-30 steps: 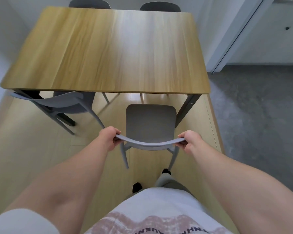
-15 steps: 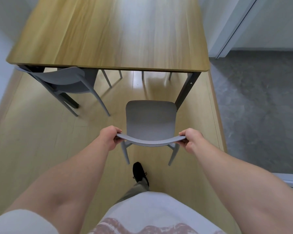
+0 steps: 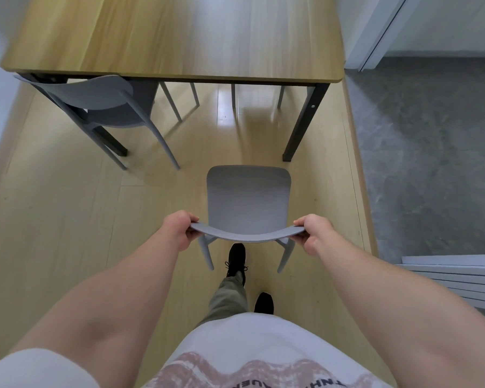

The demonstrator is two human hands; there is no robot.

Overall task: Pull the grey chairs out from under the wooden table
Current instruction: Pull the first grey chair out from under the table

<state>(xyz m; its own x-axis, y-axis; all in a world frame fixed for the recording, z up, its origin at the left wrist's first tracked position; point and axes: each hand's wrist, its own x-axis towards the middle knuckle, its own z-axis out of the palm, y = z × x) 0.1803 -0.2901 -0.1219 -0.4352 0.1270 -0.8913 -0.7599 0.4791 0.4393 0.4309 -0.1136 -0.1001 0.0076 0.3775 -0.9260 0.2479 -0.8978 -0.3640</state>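
The wooden table [image 3: 177, 37] is filling the far view on pale plank flooring [image 3: 53, 219], grey carpet [image 3: 431, 163] lying alongside. One grey chair [image 3: 248, 200] is standing clear of it; another chair [image 3: 104, 105] is sitting tucked underneath. The left hand [image 3: 177, 229] and right hand [image 3: 315, 233] are clamping the backrest ends, likely for an even, straight pull.

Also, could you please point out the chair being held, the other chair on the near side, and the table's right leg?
held chair [image 3: 248, 200], head view, middle of its seat
other chair [image 3: 90, 92], head view, its backrest
table leg [image 3: 303, 121], head view, mid-length
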